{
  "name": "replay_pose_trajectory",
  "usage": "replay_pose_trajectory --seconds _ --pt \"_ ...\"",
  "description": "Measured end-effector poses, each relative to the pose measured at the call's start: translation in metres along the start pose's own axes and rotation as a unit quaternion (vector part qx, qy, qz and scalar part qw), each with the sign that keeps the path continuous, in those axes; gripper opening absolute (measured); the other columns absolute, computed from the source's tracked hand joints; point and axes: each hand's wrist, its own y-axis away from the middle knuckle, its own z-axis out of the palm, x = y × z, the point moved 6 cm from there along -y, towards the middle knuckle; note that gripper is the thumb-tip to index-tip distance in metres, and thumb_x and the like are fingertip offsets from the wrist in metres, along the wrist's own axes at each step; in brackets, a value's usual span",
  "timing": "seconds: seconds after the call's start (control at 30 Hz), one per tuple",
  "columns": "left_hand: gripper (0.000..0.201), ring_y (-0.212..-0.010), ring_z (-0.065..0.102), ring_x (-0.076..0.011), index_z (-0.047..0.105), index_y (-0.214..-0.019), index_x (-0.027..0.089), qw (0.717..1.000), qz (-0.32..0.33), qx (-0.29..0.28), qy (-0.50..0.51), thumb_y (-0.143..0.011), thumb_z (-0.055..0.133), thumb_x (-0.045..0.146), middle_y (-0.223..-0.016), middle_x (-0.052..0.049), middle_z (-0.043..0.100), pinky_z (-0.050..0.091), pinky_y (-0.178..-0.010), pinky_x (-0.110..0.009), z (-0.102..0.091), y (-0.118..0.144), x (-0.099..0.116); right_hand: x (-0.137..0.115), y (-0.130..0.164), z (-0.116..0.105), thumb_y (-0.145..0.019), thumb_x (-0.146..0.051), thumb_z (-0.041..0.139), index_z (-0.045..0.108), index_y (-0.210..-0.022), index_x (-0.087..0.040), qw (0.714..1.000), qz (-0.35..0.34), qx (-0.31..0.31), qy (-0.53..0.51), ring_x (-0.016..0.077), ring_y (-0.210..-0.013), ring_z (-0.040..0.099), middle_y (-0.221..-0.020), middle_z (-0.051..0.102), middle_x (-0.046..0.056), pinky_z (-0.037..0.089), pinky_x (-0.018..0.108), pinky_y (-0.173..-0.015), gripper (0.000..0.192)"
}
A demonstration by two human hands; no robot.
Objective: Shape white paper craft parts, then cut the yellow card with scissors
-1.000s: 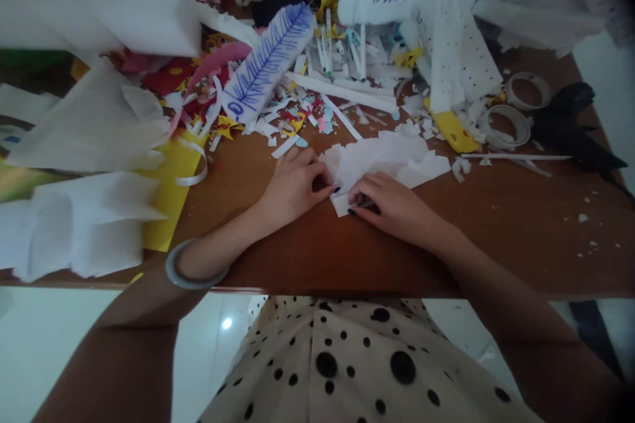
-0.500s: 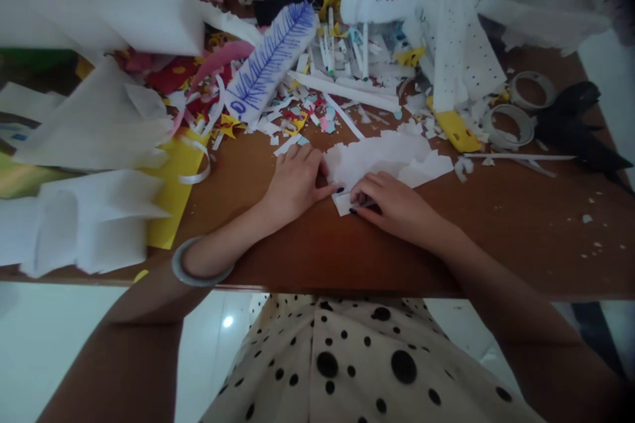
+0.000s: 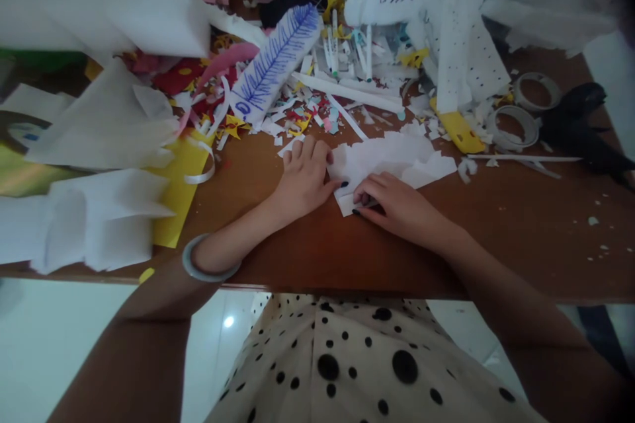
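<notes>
A torn-edged sheet of white paper [image 3: 391, 155] lies flat on the brown table before me, with a folded strip along its near left edge. My left hand [image 3: 305, 175] rests at the sheet's left side, fingers spread on the table and paper, thumb reaching over the paper. On the near edge, my right hand [image 3: 389, 205] has curled fingers and its thumb pinching the folded strip. A white paper piece with blue feather-like lines [image 3: 278, 63] lies beyond my left hand among scraps.
Paper scraps [image 3: 317, 109] cover the back of the brown table [image 3: 322, 258]. Folded white paper [image 3: 119, 218] and a yellow sheet [image 3: 178, 205] lie at left. Tape rolls [image 3: 510, 127], a black object [image 3: 585, 122] and a yellow piece [image 3: 459, 131] sit at right.
My left hand has shifted slightly, its thumb lifting a little along the paper's edge. My right hand keeps its pinch on the fold. The whole view has moved slightly.
</notes>
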Motion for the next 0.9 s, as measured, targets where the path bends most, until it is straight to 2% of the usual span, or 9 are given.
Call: replay_pose_trajectory --seconds 0.2,0.33,0.43,0.53,0.6,0.67,0.73,0.8,0.9 --pt "0.021 -0.106 0.046 -0.0318 0.053 -0.102 0.02 0.995 -0.032 0.083 0.034 -0.088 0.055 0.035 -0.107 -0.012 0.051 0.036 -0.09 -0.046 -0.016 -0.001 -0.016 0.0 0.0 -0.002 -0.086 -0.019 0.055 0.055 -0.092 -0.021 1.0 -0.005 -0.006 -0.003 0.0212 -0.09 0.051 -0.093 0.06 0.005 0.041 0.032 -0.077 0.006" --pt "0.03 -0.107 0.045 -0.0332 0.057 -0.101 0.019 0.998 -0.034 0.044 -0.001 -0.082 0.063 0.041 -0.109 -0.012 0.05 0.037 -0.089 -0.046 -0.011 -0.003 -0.016 -0.001 0.001 0.0 -0.086 -0.02 0.055 0.054 -0.093 -0.021 1.0 -0.009 -0.009 0.0 0.0213 -0.089 0.052 -0.093 0.061 0.005 0.042 0.032 -0.076 0.007" --pt "0.027 -0.107 0.045 -0.031 0.059 -0.1 0.019 1.0 -0.008 0.017 -0.001 -0.08 0.066 0.036 -0.11 -0.011 0.053 0.037 -0.087 -0.043 -0.007 -0.001 -0.007 -0.002 0.001 -0.001 -0.086 -0.02 0.055 0.053 -0.097 -0.021 1.0 0.0 0.025 0.001 0.0218 -0.09 0.053 -0.094 0.061 0.006 0.043 0.032 -0.076 0.012" --pt "0.015 -0.104 0.05 -0.0266 0.06 -0.096 0.019 0.998 0.052 0.013 0.025 -0.085 0.06 0.029 -0.111 -0.008 0.06 0.036 -0.086 -0.039 -0.009 0.002 0.005 -0.001 0.003 -0.014 -0.086 -0.025 0.057 0.051 -0.108 -0.02 0.989 0.01 0.142 0.025 0.0247 -0.1 0.053 -0.105 0.061 0.009 0.045 0.037 -0.085 0.024" --pt "0.012 -0.104 0.055 -0.0234 0.059 -0.096 0.019 0.992 0.113 0.02 0.045 -0.089 0.054 0.028 -0.111 -0.007 0.065 0.035 -0.087 -0.038 -0.012 0.005 0.013 0.002 0.007 -0.026 -0.086 -0.03 0.058 0.048 -0.12 -0.02 0.969 0.019 0.236 0.065 0.0273 -0.109 0.051 -0.117 0.059 0.011 0.041 0.043 -0.095 0.037" --pt "0.012 -0.107 0.058 -0.0208 0.058 -0.096 0.019 0.982 0.18 0.036 0.053 -0.093 0.05 0.027 -0.112 -0.007 0.068 0.034 -0.09 -0.037 -0.016 0.009 0.02 0.005 0.011 -0.035 -0.087 -0.033 0.058 0.043 -0.131 -0.022 0.949 0.025 0.293 0.115 0.0292 -0.117 0.048 -0.128 0.056 0.012 0.036 0.047 -0.102 0.048" --pt "0.013 -0.11 0.059 -0.0187 0.059 -0.097 0.02 0.97 0.233 0.058 0.048 -0.095 0.048 0.025 -0.113 -0.005 0.07 0.032 -0.092 -0.036 -0.021 0.013 0.025 0.007 0.011 -0.04 -0.086 -0.035 0.06 0.042 -0.137 -0.024 0.939 0.023 0.306 0.156 0.0294 -0.122 0.045 -0.134 0.054 0.01 0.034 0.047 -0.105 0.055" --pt "0.013 -0.11 0.06 -0.016 0.06 -0.1 0.022 0.957 0.277 0.077 0.037 -0.095 0.048 0.023 -0.113 -0.002 0.071 0.031 -0.093 -0.034 -0.024 0.018 0.03 0.008 0.011 -0.044 -0.085 -0.035 0.062 0.048 -0.134 -0.025 0.935 0.006 0.303 0.185 0.0287 -0.123 0.044 -0.134 0.054 0.008 0.034 0.044 -0.105 0.052" --pt "0.015 -0.109 0.06 -0.0134 0.06 -0.101 0.023 0.937 0.339 0.086 0.018 -0.095 0.047 0.018 -0.112 0.001 0.071 0.032 -0.093 -0.032 -0.026 0.025 0.038 0.004 0.013 -0.05 -0.086 -0.028 0.062 0.066 -0.108 -0.026 0.927 -0.047 0.312 0.203 0.0262 -0.119 0.047 -0.124 0.062 0.004 0.036 0.041 -0.103 0.023"
